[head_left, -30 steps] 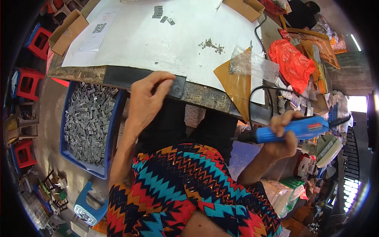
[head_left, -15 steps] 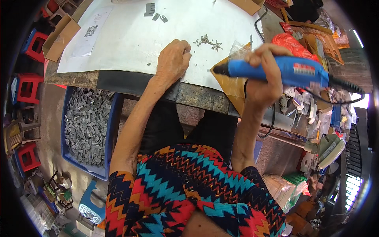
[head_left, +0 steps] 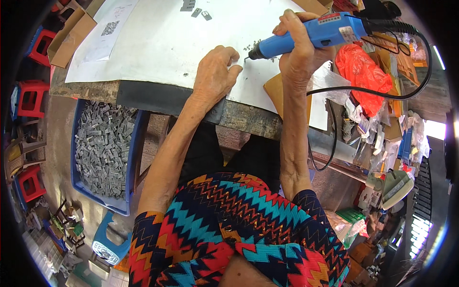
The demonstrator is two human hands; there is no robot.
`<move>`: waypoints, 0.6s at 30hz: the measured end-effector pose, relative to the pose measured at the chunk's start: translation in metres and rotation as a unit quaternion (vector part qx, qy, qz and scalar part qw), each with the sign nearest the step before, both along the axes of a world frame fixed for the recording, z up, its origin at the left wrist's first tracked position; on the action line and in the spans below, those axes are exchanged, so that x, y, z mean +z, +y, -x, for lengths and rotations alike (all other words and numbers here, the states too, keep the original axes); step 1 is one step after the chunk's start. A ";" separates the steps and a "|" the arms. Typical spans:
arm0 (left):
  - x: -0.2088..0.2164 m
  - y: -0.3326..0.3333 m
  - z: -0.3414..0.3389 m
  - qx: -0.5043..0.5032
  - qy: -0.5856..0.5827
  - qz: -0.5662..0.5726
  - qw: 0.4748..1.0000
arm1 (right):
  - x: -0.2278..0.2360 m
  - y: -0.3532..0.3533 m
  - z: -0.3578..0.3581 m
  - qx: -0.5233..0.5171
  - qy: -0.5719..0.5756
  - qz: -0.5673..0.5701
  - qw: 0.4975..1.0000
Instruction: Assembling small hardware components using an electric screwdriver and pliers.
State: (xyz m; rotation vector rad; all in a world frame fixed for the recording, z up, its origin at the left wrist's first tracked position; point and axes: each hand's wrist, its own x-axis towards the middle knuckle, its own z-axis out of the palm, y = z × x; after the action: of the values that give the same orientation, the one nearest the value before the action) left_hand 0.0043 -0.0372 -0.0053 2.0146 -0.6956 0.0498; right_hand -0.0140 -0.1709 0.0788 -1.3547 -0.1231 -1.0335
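Note:
My right hand (head_left: 303,52) is wrapped round a blue electric screwdriver (head_left: 291,42), which points left over the white-covered table (head_left: 158,48). Its thin bit reaches down close to the fingertips of my left hand (head_left: 215,76). That hand rests near the table's front edge with curled fingers; anything between thumb and fingers is hidden from here. Small dark screws (head_left: 250,46) lie scattered beyond the screwdriver's nose, which partly covers them. At the far side are a grey plastic piece (head_left: 187,5) and two small dark pieces (head_left: 196,13).
A blue bin (head_left: 128,203) full of small grey parts stands below the table, left. A black cable (head_left: 377,95) loops at the right, near a red plastic bag (head_left: 362,71) and brown cardboard (head_left: 273,93). A printed sheet (head_left: 103,38) and a cardboard box (head_left: 71,38) sit at left.
My right hand has brought the screwdriver up and to the left, its bit now near my left hand. My left hand has shifted slightly and its thumb shows more.

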 end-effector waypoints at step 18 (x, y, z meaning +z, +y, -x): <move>0.015 0.000 0.033 0.000 0.075 0.089 0.993 | 0.020 0.017 0.057 0.020 -0.044 -0.174 0.984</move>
State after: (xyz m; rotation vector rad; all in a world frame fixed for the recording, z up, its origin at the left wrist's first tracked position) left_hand -0.0286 -0.0370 0.0096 1.8272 -0.5759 -0.0379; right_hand -0.0711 -0.1537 0.0989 -0.9873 -0.0326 -1.0273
